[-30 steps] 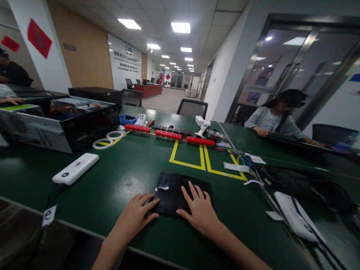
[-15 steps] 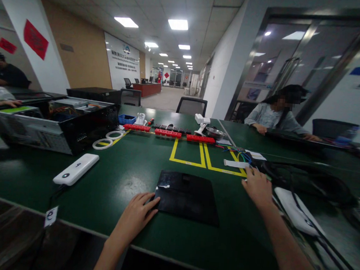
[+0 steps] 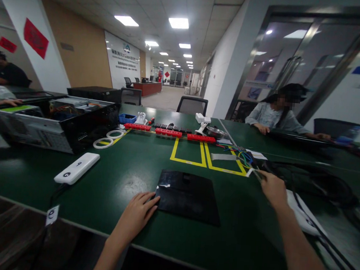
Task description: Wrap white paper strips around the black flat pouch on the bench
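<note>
A flat black panel lies on the green table in front of me. It has a small square mark near its far edge and a pale torn-looking patch at its left. My left hand rests at its left edge, fingers stretched out, fingertips touching it. Beyond the panel to the right, my right hand is pinched on a thin pale strip whose white end sticks out to the left; its exact kind is unclear. A grey flat strip and coloured wires lie just past that hand.
An opened computer case stands at the left, with white tape rings and a white power bank nearby. Red strips line the far side. Black cables lie right. A person sits across at the right.
My right hand has drawn back to the right and is now pinching a thin strip. The flat strip beyond it has shifted left. My left hand stays at the panel.
</note>
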`<state>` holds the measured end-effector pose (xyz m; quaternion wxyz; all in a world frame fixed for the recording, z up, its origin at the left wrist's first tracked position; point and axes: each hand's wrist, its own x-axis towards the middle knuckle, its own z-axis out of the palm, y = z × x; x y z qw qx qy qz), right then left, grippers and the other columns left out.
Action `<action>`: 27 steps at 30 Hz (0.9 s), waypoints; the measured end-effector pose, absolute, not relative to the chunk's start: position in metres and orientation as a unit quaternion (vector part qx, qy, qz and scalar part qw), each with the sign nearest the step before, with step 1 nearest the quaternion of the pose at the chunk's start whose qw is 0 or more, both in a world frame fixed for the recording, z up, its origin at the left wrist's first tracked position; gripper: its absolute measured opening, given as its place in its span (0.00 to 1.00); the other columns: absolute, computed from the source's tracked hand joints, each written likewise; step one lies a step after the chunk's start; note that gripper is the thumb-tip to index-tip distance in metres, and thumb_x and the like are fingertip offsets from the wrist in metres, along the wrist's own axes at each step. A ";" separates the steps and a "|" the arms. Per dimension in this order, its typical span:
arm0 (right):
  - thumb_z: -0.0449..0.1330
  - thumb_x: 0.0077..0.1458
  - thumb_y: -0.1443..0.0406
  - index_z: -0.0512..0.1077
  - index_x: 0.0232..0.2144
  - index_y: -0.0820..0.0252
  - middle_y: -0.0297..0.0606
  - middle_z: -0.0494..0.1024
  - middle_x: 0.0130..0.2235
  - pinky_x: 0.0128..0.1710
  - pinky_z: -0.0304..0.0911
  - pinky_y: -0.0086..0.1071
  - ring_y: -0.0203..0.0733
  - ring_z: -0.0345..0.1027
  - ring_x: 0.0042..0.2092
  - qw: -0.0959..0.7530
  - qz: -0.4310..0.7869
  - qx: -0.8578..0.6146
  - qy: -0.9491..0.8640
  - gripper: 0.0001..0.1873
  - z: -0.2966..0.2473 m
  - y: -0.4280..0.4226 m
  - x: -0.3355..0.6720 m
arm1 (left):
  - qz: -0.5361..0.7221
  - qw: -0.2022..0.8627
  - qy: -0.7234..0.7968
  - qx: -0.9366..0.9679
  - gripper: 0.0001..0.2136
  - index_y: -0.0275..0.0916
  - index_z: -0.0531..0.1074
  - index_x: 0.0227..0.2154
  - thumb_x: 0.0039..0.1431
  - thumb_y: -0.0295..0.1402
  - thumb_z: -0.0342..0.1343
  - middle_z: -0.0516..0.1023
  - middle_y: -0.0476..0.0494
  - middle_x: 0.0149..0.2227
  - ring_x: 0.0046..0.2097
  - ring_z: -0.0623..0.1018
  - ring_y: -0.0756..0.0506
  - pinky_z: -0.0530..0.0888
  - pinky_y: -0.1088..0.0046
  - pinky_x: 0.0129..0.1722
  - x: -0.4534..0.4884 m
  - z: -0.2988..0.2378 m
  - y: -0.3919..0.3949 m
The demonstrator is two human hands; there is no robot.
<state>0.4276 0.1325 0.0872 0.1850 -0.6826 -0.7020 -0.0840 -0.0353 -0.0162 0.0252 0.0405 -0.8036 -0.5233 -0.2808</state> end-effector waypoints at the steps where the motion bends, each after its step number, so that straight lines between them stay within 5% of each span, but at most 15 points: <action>1: 0.40 0.57 0.66 0.68 0.52 0.69 0.58 0.73 0.48 0.48 0.60 0.46 0.55 0.68 0.48 0.207 -0.067 -0.665 -0.714 0.27 0.092 0.130 0.420 | -0.290 0.035 -0.526 -0.799 0.13 0.45 0.72 0.48 0.63 0.31 0.49 0.76 0.42 0.49 0.50 0.74 0.41 0.71 0.58 0.51 -0.036 0.025 -0.016; 5: 0.45 0.57 0.60 0.72 0.48 0.61 0.47 0.73 0.50 0.53 0.58 0.39 0.49 0.64 0.52 0.247 0.105 -0.543 -0.796 0.23 0.109 0.116 0.377 | -0.350 0.014 -0.548 -0.760 0.14 0.44 0.71 0.50 0.64 0.31 0.46 0.76 0.43 0.48 0.49 0.75 0.43 0.73 0.63 0.49 -0.039 0.023 -0.015; 11: 0.48 0.58 0.60 0.73 0.47 0.55 0.41 0.74 0.47 0.48 0.63 0.38 0.44 0.67 0.47 0.164 0.215 -0.393 -0.879 0.19 0.104 0.095 0.308 | -0.388 0.003 -0.566 -0.728 0.15 0.40 0.69 0.51 0.64 0.30 0.44 0.75 0.41 0.50 0.50 0.75 0.44 0.71 0.63 0.51 -0.044 0.022 -0.015; 17: 0.47 0.60 0.68 0.69 0.51 0.49 0.40 0.71 0.47 0.47 0.64 0.39 0.42 0.65 0.48 0.134 0.124 -0.323 -0.929 0.20 0.084 0.072 0.256 | -0.346 0.018 -0.552 -0.759 0.14 0.42 0.71 0.49 0.63 0.31 0.47 0.76 0.43 0.48 0.49 0.75 0.43 0.72 0.60 0.51 -0.035 0.026 -0.017; 27: 0.51 0.54 0.76 0.66 0.52 0.60 0.48 0.68 0.51 0.49 0.63 0.44 0.48 0.61 0.51 0.098 -0.046 -0.267 -0.958 0.23 0.074 0.049 0.229 | -0.256 0.039 -0.477 -0.840 0.21 0.41 0.60 0.58 0.62 0.34 0.51 0.66 0.38 0.58 0.60 0.64 0.38 0.64 0.50 0.56 0.006 0.033 -0.021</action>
